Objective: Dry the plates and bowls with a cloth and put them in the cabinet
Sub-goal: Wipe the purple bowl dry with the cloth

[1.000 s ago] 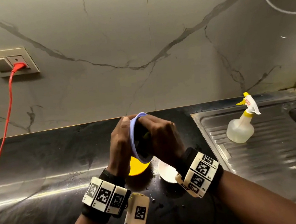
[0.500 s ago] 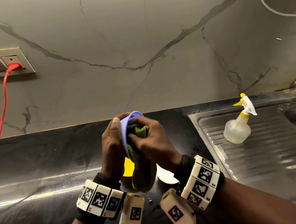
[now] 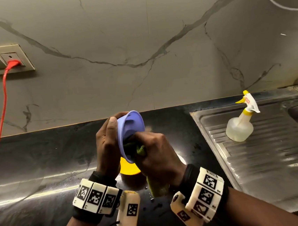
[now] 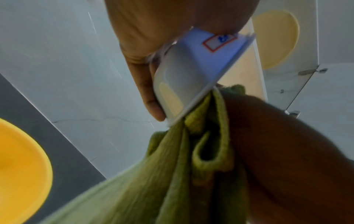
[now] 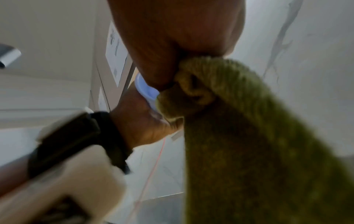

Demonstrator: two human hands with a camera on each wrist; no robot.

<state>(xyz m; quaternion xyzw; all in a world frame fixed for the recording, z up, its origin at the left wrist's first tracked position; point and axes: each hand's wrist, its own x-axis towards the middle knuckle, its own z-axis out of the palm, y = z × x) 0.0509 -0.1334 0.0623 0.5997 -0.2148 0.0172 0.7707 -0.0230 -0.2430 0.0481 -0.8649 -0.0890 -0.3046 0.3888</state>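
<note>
Black stone countertop [image 3: 40, 159] below; mid-frame, we're gripping a lilac plastic bowl [image 3: 130, 131] in our left hand [image 3: 107, 144] while our right hand [image 3: 155, 148] is clutching a bunched green cloth [image 4: 191, 166] inside it. A yellow plate [image 3: 129, 168] is waiting underneath, nothing's in the cabinet yet.

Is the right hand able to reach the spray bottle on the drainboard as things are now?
Probably not right away: the right hand is busy gripping the green cloth inside the purple bowl. The way to the spray bottle itself looks free.
</note>
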